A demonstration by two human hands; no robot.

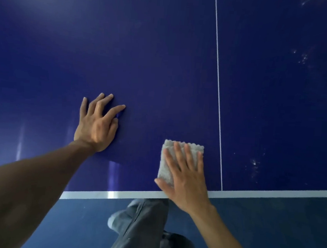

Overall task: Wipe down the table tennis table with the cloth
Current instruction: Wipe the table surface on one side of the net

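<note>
The dark blue table tennis table (154, 55) fills most of the view, with a white centre line (218, 89) running away from me and a white edge stripe (270, 194) along its near side. A folded, fluffy white cloth (170, 162) lies flat on the table near that edge, left of the centre line. My right hand (186, 175) presses on the cloth with straight, spread fingers. My left hand (97, 123) rests on the bare table surface further left, fingers spread and touching the top.
Pale specks and smudges (302, 58) dot the table right of the centre line. Below the near edge are the blue floor (267, 228) and my grey trouser leg (143, 229).
</note>
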